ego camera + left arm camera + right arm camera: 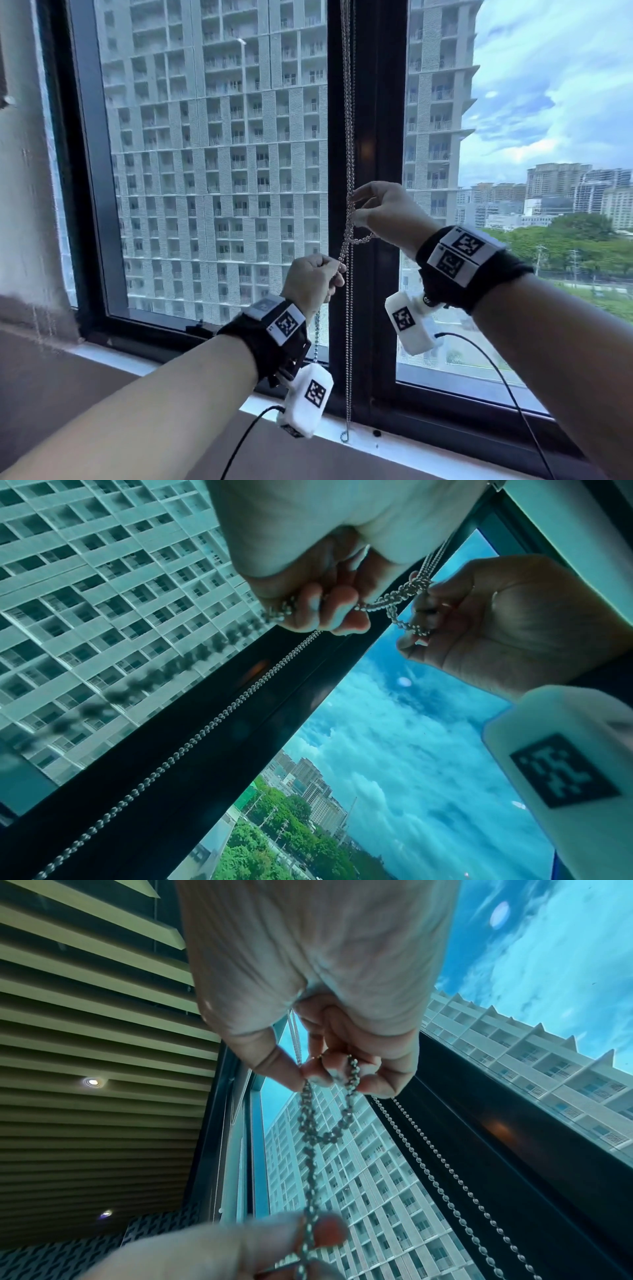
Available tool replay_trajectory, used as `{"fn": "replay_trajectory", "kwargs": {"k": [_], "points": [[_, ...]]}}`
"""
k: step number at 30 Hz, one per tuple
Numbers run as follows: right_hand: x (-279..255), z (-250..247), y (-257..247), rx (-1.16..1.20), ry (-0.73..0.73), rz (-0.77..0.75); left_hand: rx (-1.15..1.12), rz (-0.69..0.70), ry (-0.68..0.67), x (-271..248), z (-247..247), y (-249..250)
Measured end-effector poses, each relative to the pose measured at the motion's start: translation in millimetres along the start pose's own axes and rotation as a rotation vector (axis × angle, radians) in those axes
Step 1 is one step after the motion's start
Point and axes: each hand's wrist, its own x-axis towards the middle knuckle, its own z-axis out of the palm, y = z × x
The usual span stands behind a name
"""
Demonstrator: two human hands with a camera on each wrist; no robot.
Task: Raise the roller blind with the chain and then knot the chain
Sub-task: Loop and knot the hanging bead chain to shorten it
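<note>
A silver bead chain (348, 113) hangs down in front of the dark window mullion (383, 137), two strands side by side. My right hand (380, 209) pinches the chain higher up, and a small loop (359, 238) curves from its fingers. Below it my left hand (313, 277) grips the doubled chain in a fist. In the left wrist view a twisted section of chain (394, 599) runs between both hands. The right wrist view shows the loop (329, 1118) hanging from my right fingertips (318, 1072) down to the left hand. The blind itself is out of view.
The free chain strands (348, 359) hang on to the white sill (394, 442), ending at a small fitting (344, 437). Window glass lies left and right of the mullion. A grey wall (24, 205) borders the left. Cables trail from both wrist cameras.
</note>
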Motion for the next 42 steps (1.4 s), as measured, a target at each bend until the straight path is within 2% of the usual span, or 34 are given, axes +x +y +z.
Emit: {"fn": "replay_trajectory", "kwargs": {"k": [4, 7, 11, 15, 20, 24, 27, 32, 37, 42], "points": [[0.6, 1.8, -1.4, -0.019, 0.02, -0.02, -0.126, -0.004, -0.028, -0.2, 4.0, 7.6], [0.3, 3.3, 0.8, -0.049, 0.017, -0.049, -0.186, 0.025, 0.017, 3.5, 8.7, 13.5], [1.1, 4.7, 6.9, -0.067, 0.059, -0.101, -0.174, 0.063, 0.091, 8.4, 11.6, 13.7], [3.8, 4.8, 11.2, -0.072, 0.186, -0.169, -0.094, 0.094, 0.153, 4.9, 13.2, 8.0], [4.3, 5.5, 10.1, -0.072, 0.265, -0.246, -0.193, 0.063, 0.066, 0.9, 16.0, 8.2], [5.6, 4.6, 10.6, -0.087, 0.265, -0.247, -0.228, 0.042, 0.03, 2.1, 18.3, 9.9], [5.7, 5.7, 11.9, -0.067, 0.239, -0.225, -0.167, 0.053, 0.002, 0.6, 19.4, 5.4], [5.7, 7.4, 14.6, -0.042, 0.21, -0.189, -0.038, 0.112, 0.055, 1.7, 16.4, -5.3], [4.2, 8.5, 15.4, 0.109, 0.178, -0.104, 0.09, 0.068, -0.012, -6.6, 14.9, -14.9], [2.5, 9.6, 17.1, 0.144, 0.149, -0.073, 0.06, 0.027, -0.032, -10.5, 13.2, -17.8]]}}
